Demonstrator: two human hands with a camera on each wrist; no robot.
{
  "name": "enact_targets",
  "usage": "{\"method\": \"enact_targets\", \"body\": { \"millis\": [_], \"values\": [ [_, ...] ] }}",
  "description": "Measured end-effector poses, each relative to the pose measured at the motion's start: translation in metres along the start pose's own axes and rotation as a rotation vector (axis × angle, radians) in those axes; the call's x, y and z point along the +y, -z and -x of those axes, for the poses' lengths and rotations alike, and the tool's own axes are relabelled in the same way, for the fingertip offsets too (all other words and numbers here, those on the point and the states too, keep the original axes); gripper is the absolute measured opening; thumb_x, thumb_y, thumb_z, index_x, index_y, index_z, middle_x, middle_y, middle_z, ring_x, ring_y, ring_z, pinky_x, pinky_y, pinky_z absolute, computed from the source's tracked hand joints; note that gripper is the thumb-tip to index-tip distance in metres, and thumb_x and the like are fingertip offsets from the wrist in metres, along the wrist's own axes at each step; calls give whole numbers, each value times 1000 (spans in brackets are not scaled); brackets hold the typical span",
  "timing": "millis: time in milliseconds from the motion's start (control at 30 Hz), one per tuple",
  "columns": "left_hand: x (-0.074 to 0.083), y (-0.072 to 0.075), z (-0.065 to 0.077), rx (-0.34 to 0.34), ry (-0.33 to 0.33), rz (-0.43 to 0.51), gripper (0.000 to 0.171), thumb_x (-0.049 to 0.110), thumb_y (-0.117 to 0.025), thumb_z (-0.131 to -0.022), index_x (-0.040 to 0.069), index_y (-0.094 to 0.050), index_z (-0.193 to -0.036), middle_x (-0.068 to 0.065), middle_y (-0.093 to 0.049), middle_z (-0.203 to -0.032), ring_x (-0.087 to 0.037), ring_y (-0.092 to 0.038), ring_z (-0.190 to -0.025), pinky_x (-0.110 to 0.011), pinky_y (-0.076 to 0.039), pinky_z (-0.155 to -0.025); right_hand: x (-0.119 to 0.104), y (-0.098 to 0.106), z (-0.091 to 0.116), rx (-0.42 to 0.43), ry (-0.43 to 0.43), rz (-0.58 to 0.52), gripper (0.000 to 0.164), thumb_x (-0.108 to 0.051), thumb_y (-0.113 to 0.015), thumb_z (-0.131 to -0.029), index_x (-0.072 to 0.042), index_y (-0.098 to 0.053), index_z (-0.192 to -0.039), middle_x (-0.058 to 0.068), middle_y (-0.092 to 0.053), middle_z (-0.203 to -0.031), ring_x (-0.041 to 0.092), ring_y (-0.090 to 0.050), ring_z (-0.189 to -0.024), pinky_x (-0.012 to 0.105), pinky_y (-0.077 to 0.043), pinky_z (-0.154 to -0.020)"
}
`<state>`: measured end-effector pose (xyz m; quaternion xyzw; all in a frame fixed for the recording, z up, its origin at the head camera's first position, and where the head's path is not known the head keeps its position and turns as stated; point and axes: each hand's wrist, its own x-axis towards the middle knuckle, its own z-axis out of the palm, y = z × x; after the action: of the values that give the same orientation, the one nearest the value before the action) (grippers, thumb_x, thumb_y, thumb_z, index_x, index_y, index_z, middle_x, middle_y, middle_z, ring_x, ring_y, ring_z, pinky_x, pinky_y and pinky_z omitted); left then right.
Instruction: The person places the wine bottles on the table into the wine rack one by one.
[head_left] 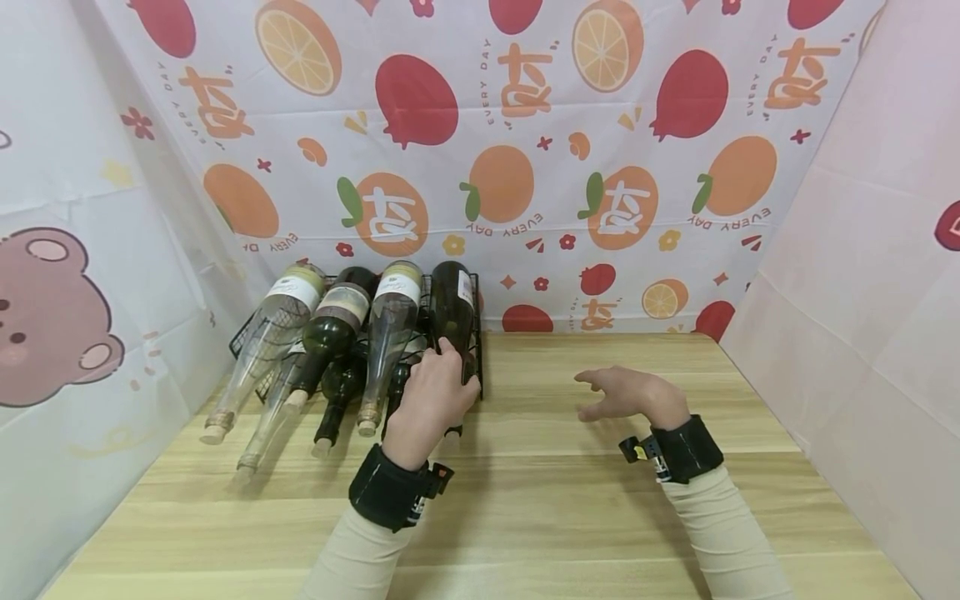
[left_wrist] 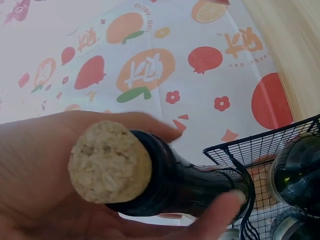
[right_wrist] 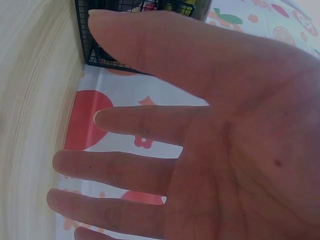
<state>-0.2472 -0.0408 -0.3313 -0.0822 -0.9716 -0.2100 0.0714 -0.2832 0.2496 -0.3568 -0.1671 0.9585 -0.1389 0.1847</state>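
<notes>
My left hand (head_left: 433,398) holds the neck of a dark green wine bottle (head_left: 450,292), the rightmost in the top row of a black wire rack (head_left: 480,354). In the left wrist view, the bottle's cork (left_wrist: 109,162) faces the camera; thumb and fingers lie on either side of the neck, one finger reaching along the bottle. The bottle slants, its neck toward the near side. Over the table to the right, my right hand (head_left: 630,393) has its fingers spread, and its bare palm (right_wrist: 260,150) shows in the right wrist view.
More corked bottles lie slanted in two layers in the rack, including a clear bottle (head_left: 262,342), a green bottle (head_left: 333,329) and another clear bottle (head_left: 390,325). Their necks stick out over the wooden table (head_left: 555,517). A fruit-print cloth (head_left: 555,275) hangs behind.
</notes>
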Motion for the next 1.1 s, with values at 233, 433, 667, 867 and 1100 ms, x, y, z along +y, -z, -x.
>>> {"method": "enact_targets", "body": {
  "millis": [233, 433, 667, 867, 1100],
  "values": [
    [-2, 0, -1, 55, -14, 25, 70, 15, -77, -90, 2, -48, -152, -39, -50, -139, -55, -65, -101, -55, -59, -78, -1, 0, 0, 4, 0, 3, 69, -35, -75, -94, -9, -49, -152, 23, -60, -145, 39, -58, -134, 59, -49, -107],
    [-4, 0, -2, 62, -37, 19, 66, 9, -72, -91, -1, -48, -151, -41, -53, -136, -55, -64, -104, -55, -59, -82, -1, -1, 0, -2, -6, -4, 70, -38, -76, -93, -11, -50, -152, 22, -60, -145, 40, -58, -134, 60, -49, -106],
    [-3, 1, -2, 38, -50, 12, 66, 10, -67, -94, -9, -41, -153, -42, -54, -135, -52, -64, -104, -52, -58, -81, -1, -1, 0, -4, -4, -7, 70, -38, -75, -94, -11, -49, -152, 23, -60, -145, 40, -59, -133, 60, -49, -106],
    [-2, 0, -2, 5, -42, 36, 67, 8, -59, -98, -15, -31, -154, -30, -64, -98, -32, -56, -65, -35, -42, -55, -1, -2, 1, -3, -6, -5, 67, -36, -75, -94, -11, -50, -152, 22, -61, -144, 39, -59, -132, 60, -49, -106],
    [-1, 0, -2, 0, -42, 47, 68, 6, -55, -97, -17, -27, -154, -16, -52, -73, -24, -46, -52, -29, -33, -48, -2, -1, 1, 0, -5, 2, 67, -35, -75, -94, -11, -50, -152, 22, -61, -143, 40, -59, -133, 60, -49, -106]
  ]
}}
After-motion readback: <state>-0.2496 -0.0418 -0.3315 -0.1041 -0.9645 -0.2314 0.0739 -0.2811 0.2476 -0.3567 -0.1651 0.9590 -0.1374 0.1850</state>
